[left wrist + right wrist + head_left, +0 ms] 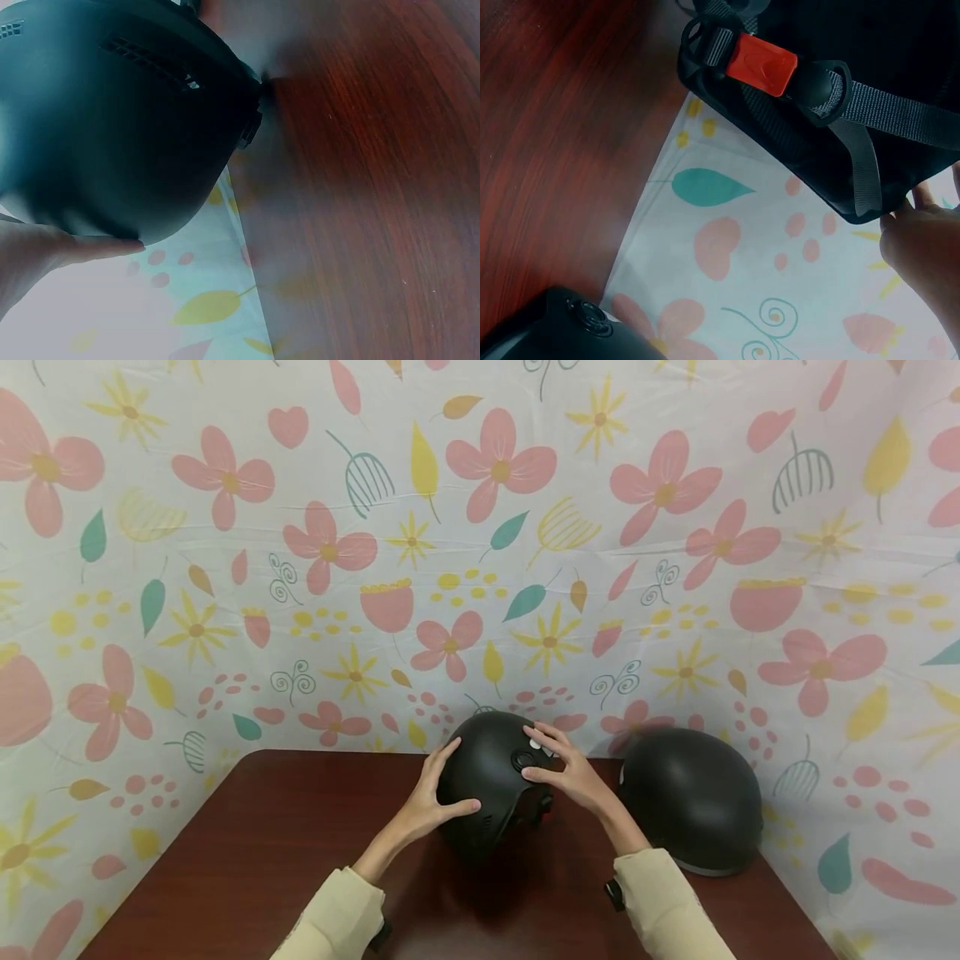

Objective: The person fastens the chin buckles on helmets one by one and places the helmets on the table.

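Both hands hold a matte black helmet (487, 768) from its two sides, tilted over the table; whether it touches the tabletop I cannot tell. My left hand (423, 806) grips its left side, fingers and thumb spread round the shell. On the other side my right hand (573, 772) grips near the rim, its thumb by a round fitting. Small vents (146, 60) show on the shell in the left wrist view. Inside, the right wrist view shows grey straps (904, 116) and a red buckle (762, 64). Fingertips of the right hand (926, 240) are partly hidden behind the rim.
A second black helmet (690, 797) sits on the table to the right, close to my right forearm. The dark reddish wooden table (300, 852) reaches back to a floral-patterned cloth (450, 568), which rises behind it and along its sides.
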The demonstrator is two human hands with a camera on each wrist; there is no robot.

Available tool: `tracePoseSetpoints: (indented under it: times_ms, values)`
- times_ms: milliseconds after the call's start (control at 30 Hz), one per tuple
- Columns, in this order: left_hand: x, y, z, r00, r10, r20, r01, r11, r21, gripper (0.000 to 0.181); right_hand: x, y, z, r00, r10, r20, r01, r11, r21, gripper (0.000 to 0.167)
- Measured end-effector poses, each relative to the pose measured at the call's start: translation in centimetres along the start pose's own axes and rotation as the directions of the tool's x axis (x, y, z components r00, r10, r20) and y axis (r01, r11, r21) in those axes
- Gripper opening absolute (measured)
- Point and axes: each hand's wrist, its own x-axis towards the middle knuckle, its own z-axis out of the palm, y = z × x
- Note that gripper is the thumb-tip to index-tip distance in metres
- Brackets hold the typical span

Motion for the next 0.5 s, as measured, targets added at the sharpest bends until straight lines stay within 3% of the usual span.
tracePoseSetpoints:
  times_ms: [500]
  values:
    - [-0.29, 0.30, 0.56, 0.999, -0.007, -0.053, 0.007, 1.000, -0.002, 0.094, -0.17, 0.29, 0.51, 0.996, 0.066, -0.062, -0.065, 0.998, 0.022, 0.064]
